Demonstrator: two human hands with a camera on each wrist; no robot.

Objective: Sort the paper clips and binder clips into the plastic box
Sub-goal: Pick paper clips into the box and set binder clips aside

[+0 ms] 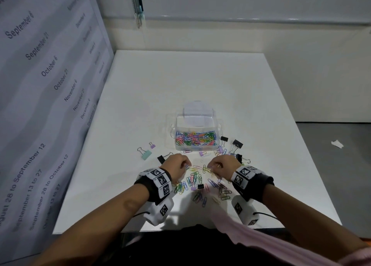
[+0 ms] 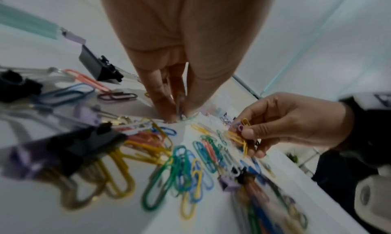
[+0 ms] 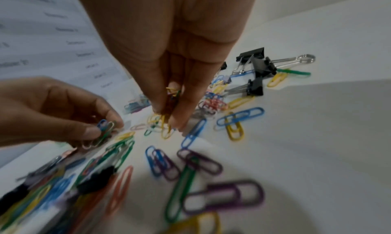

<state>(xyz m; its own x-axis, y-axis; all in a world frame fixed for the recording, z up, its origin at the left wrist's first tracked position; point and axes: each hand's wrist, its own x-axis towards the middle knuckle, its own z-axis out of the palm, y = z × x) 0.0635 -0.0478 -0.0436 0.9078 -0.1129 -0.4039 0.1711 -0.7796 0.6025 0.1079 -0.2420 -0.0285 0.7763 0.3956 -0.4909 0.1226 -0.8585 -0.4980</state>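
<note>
From the head view, the plastic box [image 1: 196, 133] stands open on the counter [image 1: 200, 81] ahead of me, with a thick layer of coloured paper clips already in one compartment. I judge I'm past halfway on those, yet a loose scatter of paper clips [image 1: 197, 182] lies between my wrists, and no binder clip in the box that I can see: black binder clips [image 1: 236, 144] sit just right of it, a mint binder clip [image 1: 145, 154] and a small lilac one to its left. My left hand [image 1: 176, 166] and right hand [image 1: 223, 168] both hover low over the scatter, fingers curled.

From the left wrist, my left fingers [image 2: 162, 103] pinch something thin against the counter; I cannot tell its colour. Opposite, my right hand grips a small bundle of yellow and purple clips [image 2: 241, 132].

From the right wrist, my right fingers [image 3: 160, 97] clasp several clips while reaching for more, and my left hand holds a blue and green bunch [image 3: 104, 128]. Both handfuls must go to the box, then the binder clips.
</note>
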